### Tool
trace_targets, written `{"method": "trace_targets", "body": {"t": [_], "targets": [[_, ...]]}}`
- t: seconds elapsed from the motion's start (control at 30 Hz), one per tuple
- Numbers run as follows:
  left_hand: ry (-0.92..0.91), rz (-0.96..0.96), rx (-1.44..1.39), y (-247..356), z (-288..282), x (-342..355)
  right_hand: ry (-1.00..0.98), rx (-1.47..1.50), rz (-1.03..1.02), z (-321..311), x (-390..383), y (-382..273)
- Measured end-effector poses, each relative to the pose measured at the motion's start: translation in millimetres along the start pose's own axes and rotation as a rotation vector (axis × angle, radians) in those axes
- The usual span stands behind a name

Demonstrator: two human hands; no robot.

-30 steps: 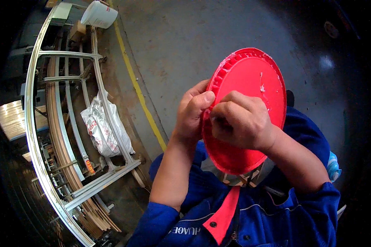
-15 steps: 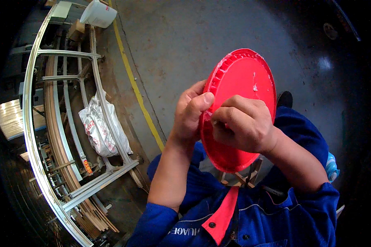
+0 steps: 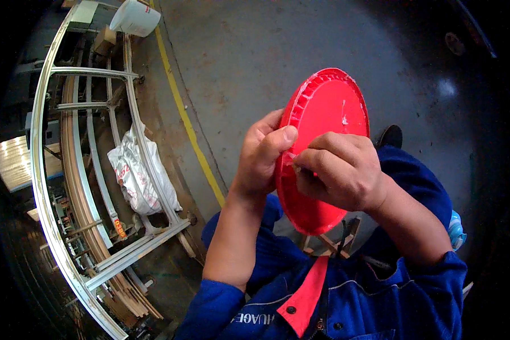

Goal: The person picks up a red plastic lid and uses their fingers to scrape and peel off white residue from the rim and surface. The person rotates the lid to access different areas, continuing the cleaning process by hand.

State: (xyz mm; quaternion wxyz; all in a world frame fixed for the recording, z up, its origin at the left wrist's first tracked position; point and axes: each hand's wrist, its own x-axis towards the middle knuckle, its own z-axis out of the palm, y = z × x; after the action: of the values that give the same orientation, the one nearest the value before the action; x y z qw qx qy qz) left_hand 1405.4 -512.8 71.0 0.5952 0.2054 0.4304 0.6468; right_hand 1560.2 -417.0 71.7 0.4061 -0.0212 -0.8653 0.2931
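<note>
An oval-looking red plastic lid (image 3: pixel 328 105) is held up on edge, tilted, with a ribbed rim and white residue flecks along the rim and on its face. My left hand (image 3: pixel 264 156) grips its left edge, thumb on the rim. My right hand (image 3: pixel 343 173) lies over the lower face with fingers bent and pinched at the left rim, just below my left thumb, where a pale bit shows; whether it holds that bit or something hidden is unclear.
On the left stand a long metal frame rack (image 3: pixel 45 170) with wooden strips, a white sack (image 3: pixel 139 175), a white bucket (image 3: pixel 135 17) and a cardboard box (image 3: pixel 105 39). A yellow line (image 3: pixel 181 113) runs along the grey floor. A blue bundle (image 3: pixel 456 229) sits at my right.
The red lid has turned slightly and looks narrower, its right edge further left. My right hand has shifted a little to the right; both hands stay at the rim.
</note>
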Motion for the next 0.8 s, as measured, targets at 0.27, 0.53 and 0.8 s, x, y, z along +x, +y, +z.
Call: {"method": "trace_targets", "body": {"t": [0.27,0.53,0.8], "targets": [[-0.007,0.009,-0.002,-3.1,-5.4,0.4,0.003,0.009,-0.006,1.1,-2.9,2.0],[0.079,0.016,0.053,-5.9,-3.5,0.3,0.051,0.024,0.068,1.3,-3.4,5.2],[0.074,0.015,0.074,-1.9,-4.4,0.0,0.014,0.034,0.024,-1.4,-4.3,3.0]]}}
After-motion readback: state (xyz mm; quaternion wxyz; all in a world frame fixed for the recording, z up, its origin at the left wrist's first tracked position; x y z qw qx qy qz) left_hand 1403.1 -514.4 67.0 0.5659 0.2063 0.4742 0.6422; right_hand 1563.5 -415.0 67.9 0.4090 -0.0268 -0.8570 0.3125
